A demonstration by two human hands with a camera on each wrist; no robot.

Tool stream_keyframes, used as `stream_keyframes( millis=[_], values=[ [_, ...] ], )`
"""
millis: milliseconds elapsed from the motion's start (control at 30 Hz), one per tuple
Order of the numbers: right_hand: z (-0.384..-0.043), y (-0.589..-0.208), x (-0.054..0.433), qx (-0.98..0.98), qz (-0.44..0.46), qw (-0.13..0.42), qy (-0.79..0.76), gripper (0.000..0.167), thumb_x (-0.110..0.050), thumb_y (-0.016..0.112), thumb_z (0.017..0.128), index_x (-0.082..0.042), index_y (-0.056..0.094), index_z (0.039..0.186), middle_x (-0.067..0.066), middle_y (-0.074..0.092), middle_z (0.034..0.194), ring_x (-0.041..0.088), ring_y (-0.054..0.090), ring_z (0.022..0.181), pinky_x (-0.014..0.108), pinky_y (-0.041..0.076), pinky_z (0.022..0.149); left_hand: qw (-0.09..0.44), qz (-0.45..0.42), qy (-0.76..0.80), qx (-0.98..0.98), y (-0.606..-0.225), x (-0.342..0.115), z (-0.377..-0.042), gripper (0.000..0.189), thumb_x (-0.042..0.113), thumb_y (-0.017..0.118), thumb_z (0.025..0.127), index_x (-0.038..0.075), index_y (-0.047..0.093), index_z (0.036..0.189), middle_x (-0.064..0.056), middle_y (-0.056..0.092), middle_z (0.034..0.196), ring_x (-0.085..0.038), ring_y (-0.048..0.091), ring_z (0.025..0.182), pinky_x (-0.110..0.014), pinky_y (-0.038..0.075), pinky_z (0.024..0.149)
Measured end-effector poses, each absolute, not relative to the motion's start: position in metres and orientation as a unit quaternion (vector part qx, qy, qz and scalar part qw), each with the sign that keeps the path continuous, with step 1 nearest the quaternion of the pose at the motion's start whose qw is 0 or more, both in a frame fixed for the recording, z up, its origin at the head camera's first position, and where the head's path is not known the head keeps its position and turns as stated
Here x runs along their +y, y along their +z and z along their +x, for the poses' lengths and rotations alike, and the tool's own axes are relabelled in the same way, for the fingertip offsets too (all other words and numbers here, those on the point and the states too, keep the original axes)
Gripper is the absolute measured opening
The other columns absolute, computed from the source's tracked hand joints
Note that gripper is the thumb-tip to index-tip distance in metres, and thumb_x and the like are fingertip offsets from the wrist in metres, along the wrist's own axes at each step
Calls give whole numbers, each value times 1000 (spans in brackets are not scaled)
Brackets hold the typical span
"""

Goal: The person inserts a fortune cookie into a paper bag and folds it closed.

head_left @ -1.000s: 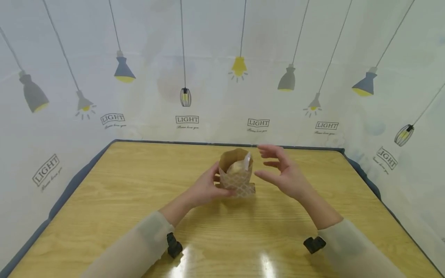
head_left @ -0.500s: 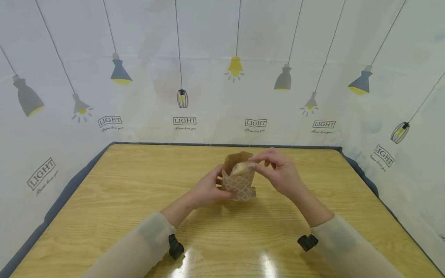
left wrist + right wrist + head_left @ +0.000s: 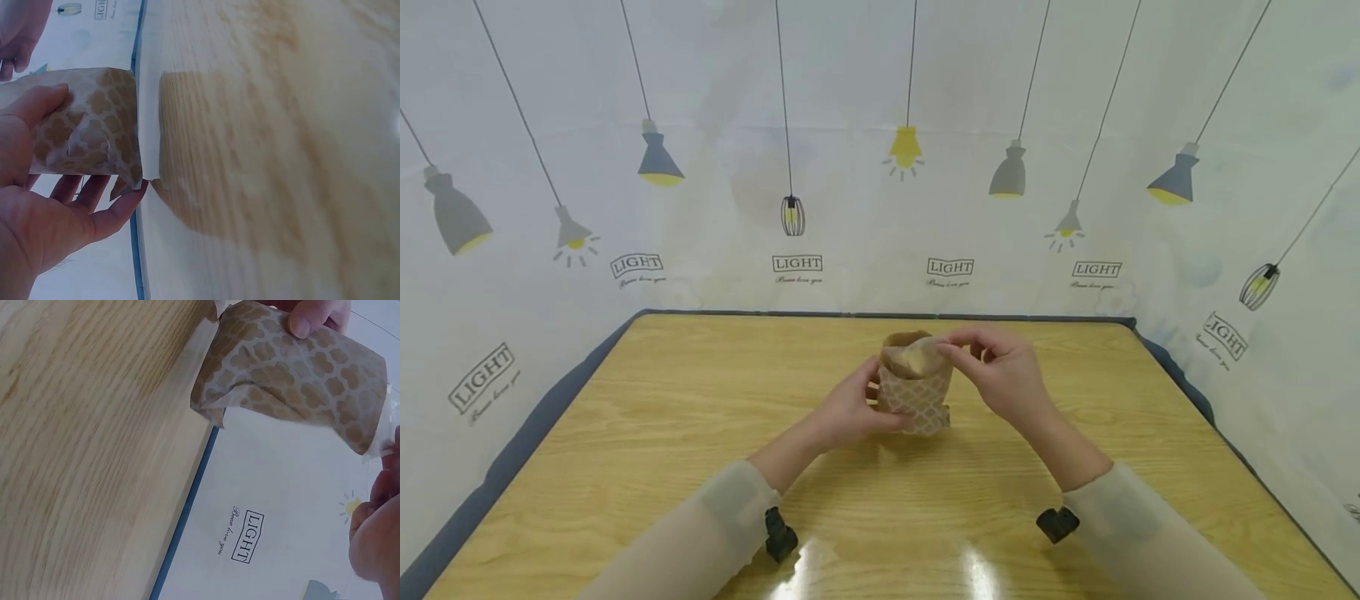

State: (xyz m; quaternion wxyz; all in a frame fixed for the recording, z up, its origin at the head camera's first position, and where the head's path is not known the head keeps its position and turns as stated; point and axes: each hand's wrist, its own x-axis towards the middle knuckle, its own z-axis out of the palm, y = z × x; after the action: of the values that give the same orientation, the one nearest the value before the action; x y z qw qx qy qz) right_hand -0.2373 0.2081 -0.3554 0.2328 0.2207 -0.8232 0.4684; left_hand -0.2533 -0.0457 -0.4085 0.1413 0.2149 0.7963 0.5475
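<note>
A brown paper bag (image 3: 917,402) with a white lattice print stands upright over the middle of the table, its mouth up. My left hand (image 3: 853,408) grips it from the left, thumb across the front in the left wrist view. In the bag's mouth sits a pale item in clear plastic (image 3: 916,360); what it is cannot be made out, and its lower part is hidden. With thumb and fingertips, my right hand (image 3: 1003,372) pinches the plastic's upper end at the bag's right rim. The right wrist view shows the bag's creased side and folded bottom corner (image 3: 215,412).
The wooden table (image 3: 700,375) has a dark edge at the back and sides. Behind it hangs a pale backdrop (image 3: 850,167) printed with lamps. Black wrist cameras (image 3: 780,535) sit at both cuffs.
My right hand has come left to the bag and taken hold of the plastic's end. The pale item has shifted within the mouth. My left hand keeps its grip on the bag.
</note>
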Motion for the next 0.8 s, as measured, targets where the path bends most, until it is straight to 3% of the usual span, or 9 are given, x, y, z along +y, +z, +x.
stream_keyframes(
  millis=[267, 533, 700, 800],
  values=[
    [-238, -358, 211, -822, 230, 204, 480, 5, -9, 80, 100, -12, 83, 102, 6, 79, 90, 10, 51, 63, 21, 41, 53, 149, 221, 555, 788, -413, -48, -255, 85, 20, 90, 92, 25, 44, 163, -9, 58, 152, -30, 60, 132, -48, 59, 111],
    [-238, -348, 216, -829, 203, 132, 504, 8, -15, 78, 103, -9, 79, 109, 11, 82, 98, 12, 56, 70, 23, 45, 59, 141, 226, 547, 793, -412, -47, -256, 86, 19, 91, 92, 23, 44, 163, -9, 58, 154, -31, 59, 134, -51, 57, 114],
    [-239, -352, 217, -812, 184, 101, 544, 12, -19, 78, 104, -10, 78, 112, -3, 82, 96, 14, 56, 71, 23, 49, 62, 136, 232, 542, 796, -412, -45, -255, 85, 19, 91, 91, 24, 45, 163, -8, 59, 152, -30, 60, 133, -51, 56, 115],
    [-238, -350, 217, -807, 163, 88, 561, 17, -25, 78, 104, -11, 77, 113, -12, 81, 94, 14, 50, 70, 25, 44, 61, 136, 238, 544, 793, -413, -44, -255, 85, 19, 91, 90, 24, 46, 162, -9, 60, 152, -30, 60, 132, -51, 57, 115]
  ],
)
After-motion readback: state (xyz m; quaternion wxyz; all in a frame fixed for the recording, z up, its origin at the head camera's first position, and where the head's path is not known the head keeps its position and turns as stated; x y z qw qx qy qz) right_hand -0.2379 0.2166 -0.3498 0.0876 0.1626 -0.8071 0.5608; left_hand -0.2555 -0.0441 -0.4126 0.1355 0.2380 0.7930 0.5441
